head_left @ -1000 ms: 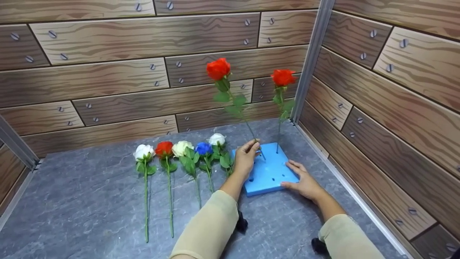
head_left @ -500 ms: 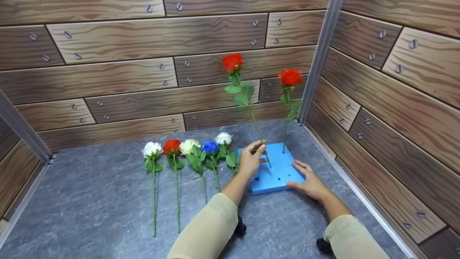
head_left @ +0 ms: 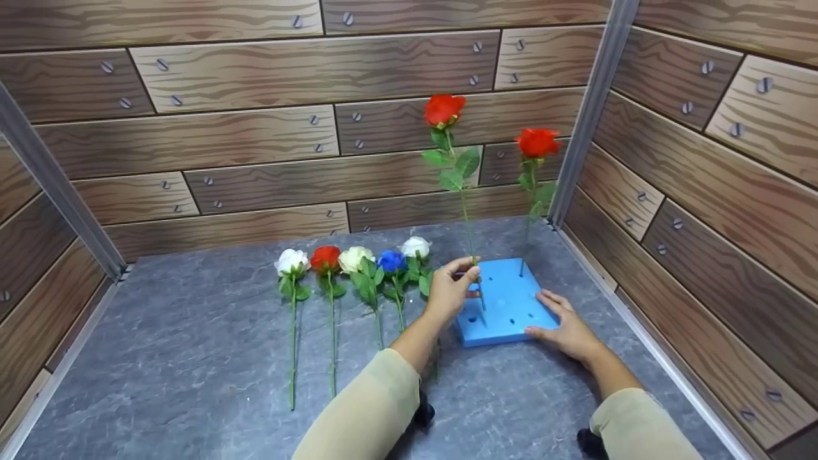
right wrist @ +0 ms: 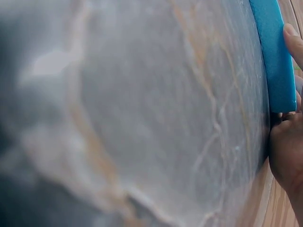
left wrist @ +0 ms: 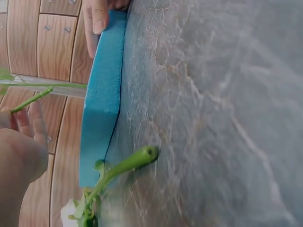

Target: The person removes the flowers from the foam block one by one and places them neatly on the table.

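Observation:
In the head view my left hand (head_left: pixel 449 291) pinches the lower stem of a red rose (head_left: pixel 445 110), holding it nearly upright over a blue foam block (head_left: pixel 501 300) with several holes. In the left wrist view the cut end of that stem (left wrist: pixel 45 92) shows, apart from the block. My right hand (head_left: pixel 569 326) grips the block's near right corner, the thumb on the near edge and the fingers along the right side. Another red rose (head_left: pixel 538 142) stands in the block's far right corner.
Left of the block several roses lie in a row on the grey marbled surface: a white rose (head_left: pixel 293 262), a red one (head_left: pixel 325 259), a cream one (head_left: pixel 356 259), a blue one (head_left: pixel 392 260) and another white one (head_left: pixel 415 247). Wood-patterned walls (head_left: pixel 255 134) enclose the surface.
The held rose has tipped more upright, and its stem end has come nearer over the block. The head view has turned left, so everything sits farther right. My right hand keeps its grip.

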A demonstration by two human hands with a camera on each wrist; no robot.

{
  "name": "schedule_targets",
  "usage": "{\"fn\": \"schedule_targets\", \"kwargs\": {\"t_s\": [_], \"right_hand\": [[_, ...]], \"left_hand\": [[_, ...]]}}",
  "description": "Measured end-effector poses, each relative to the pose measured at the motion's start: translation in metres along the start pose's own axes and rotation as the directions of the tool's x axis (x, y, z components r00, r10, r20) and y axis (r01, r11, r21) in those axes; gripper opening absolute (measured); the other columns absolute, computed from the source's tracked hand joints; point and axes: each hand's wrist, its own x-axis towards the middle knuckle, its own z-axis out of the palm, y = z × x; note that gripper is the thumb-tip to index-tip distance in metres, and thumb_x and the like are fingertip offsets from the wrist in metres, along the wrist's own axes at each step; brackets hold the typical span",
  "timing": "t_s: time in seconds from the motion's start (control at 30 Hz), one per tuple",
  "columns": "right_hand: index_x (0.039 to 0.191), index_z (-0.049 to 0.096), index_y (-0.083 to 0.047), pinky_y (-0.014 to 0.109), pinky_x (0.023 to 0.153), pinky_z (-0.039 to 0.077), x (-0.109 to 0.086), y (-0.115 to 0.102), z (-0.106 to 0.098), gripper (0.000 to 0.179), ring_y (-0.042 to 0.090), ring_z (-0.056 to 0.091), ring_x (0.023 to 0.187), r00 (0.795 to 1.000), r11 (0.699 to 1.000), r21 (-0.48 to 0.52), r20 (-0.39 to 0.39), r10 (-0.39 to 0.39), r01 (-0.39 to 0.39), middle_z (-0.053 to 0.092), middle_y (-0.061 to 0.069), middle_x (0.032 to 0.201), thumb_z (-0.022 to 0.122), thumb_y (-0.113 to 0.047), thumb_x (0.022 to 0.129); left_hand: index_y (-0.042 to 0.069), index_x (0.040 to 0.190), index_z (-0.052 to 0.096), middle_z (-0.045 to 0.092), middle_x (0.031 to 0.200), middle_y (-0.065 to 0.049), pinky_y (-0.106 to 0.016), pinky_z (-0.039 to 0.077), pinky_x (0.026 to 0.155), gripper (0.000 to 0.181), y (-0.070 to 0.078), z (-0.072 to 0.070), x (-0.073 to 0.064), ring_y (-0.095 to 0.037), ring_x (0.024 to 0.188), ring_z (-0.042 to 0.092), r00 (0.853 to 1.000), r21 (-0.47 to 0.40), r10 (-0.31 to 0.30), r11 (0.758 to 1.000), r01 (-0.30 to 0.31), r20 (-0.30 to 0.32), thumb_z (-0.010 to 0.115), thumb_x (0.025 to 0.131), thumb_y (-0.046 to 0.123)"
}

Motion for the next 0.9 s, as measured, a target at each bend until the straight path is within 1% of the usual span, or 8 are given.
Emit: {"fn": "schedule_targets", "kwargs": {"t_s": [0.13, 0.2, 0.33, 0.4, 0.53, 0.7, 0.9], "right_hand": [[0.159, 0.028, -0.011, 0.073, 0.121, 0.010, 0.000, 0.000, 0.002, 0.099, 0.048, 0.006, 0.154, 1.000, 1.000, -0.009, 0.013, 0.011, -0.011, 0.011, 0.016, 0.168, 0.081, -0.046, 0.083], [0.159, 0.028, -0.011, 0.073, 0.120, 0.010, 0.001, 0.000, 0.002, 0.099, 0.049, 0.006, 0.154, 1.000, 1.000, -0.014, 0.017, 0.009, -0.009, 0.011, 0.016, 0.168, 0.080, -0.046, 0.083], [0.160, 0.027, -0.011, 0.073, 0.120, 0.010, 0.002, -0.001, 0.001, 0.099, 0.049, 0.006, 0.154, 1.000, 1.000, -0.010, 0.018, 0.004, -0.004, 0.011, 0.016, 0.168, 0.080, -0.044, 0.084], [0.159, 0.027, -0.010, 0.073, 0.120, 0.009, 0.002, -0.002, 0.001, 0.098, 0.049, 0.005, 0.154, 1.000, 1.000, -0.005, 0.019, -0.002, 0.002, 0.011, 0.017, 0.168, 0.081, -0.044, 0.084], [0.159, 0.027, -0.009, 0.074, 0.119, 0.010, 0.002, -0.004, -0.001, 0.099, 0.050, 0.005, 0.154, 1.000, 1.000, -0.006, 0.025, -0.014, 0.014, 0.010, 0.018, 0.167, 0.080, -0.043, 0.084], [0.160, 0.025, -0.009, 0.075, 0.118, 0.011, 0.001, -0.004, -0.004, 0.099, 0.051, 0.005, 0.153, 1.000, 1.000, -0.021, 0.023, -0.021, 0.021, 0.009, 0.019, 0.168, 0.079, -0.043, 0.085], [0.159, 0.026, -0.007, 0.075, 0.118, 0.010, -0.001, -0.003, -0.004, 0.098, 0.051, 0.006, 0.153, 0.999, 0.999, -0.025, 0.020, -0.035, 0.035, 0.011, 0.020, 0.167, 0.080, -0.041, 0.085]], "left_hand": [[0.020, 0.123, 0.071, 0.069, 0.111, -0.005, -0.035, 0.065, 0.074, 0.027, 0.003, -0.007, -0.007, -0.014, 0.093, 0.069, 1.000, 0.031, -0.016, 0.999, 0.016, -0.005, 0.066, 0.097, 0.022], [0.020, 0.123, 0.071, 0.068, 0.111, -0.005, -0.033, 0.065, 0.072, 0.027, 0.004, -0.009, -0.010, -0.013, 0.093, 0.069, 0.999, 0.038, -0.034, 0.999, 0.035, -0.010, 0.067, 0.097, 0.022], [0.018, 0.125, 0.070, 0.067, 0.111, -0.005, -0.034, 0.065, 0.072, 0.029, 0.007, -0.014, -0.014, -0.014, 0.093, 0.070, 0.998, 0.033, -0.069, 0.997, 0.069, -0.004, 0.069, 0.096, 0.021], [0.018, 0.125, 0.070, 0.067, 0.111, -0.006, -0.035, 0.065, 0.072, 0.030, 0.007, -0.017, -0.015, -0.015, 0.093, 0.069, 0.997, 0.029, -0.072, 0.997, 0.072, 0.004, 0.069, 0.096, 0.021], [0.019, 0.125, 0.070, 0.065, 0.111, -0.006, -0.035, 0.065, 0.073, 0.029, 0.008, -0.024, -0.021, -0.016, 0.095, 0.069, 0.997, 0.046, -0.079, 0.996, 0.079, 0.007, 0.069, 0.095, 0.021], [0.020, 0.125, 0.069, 0.065, 0.113, -0.004, -0.034, 0.065, 0.073, 0.031, 0.011, -0.032, -0.027, -0.015, 0.096, 0.069, 0.993, 0.062, -0.114, 0.992, 0.114, 0.003, 0.070, 0.095, 0.019], [0.027, 0.120, 0.072, 0.064, 0.112, -0.003, -0.036, 0.065, 0.073, 0.028, 0.014, -0.042, -0.036, -0.016, 0.094, 0.069, 0.990, 0.068, -0.140, 0.988, 0.139, 0.009, 0.072, 0.094, 0.018]]}}
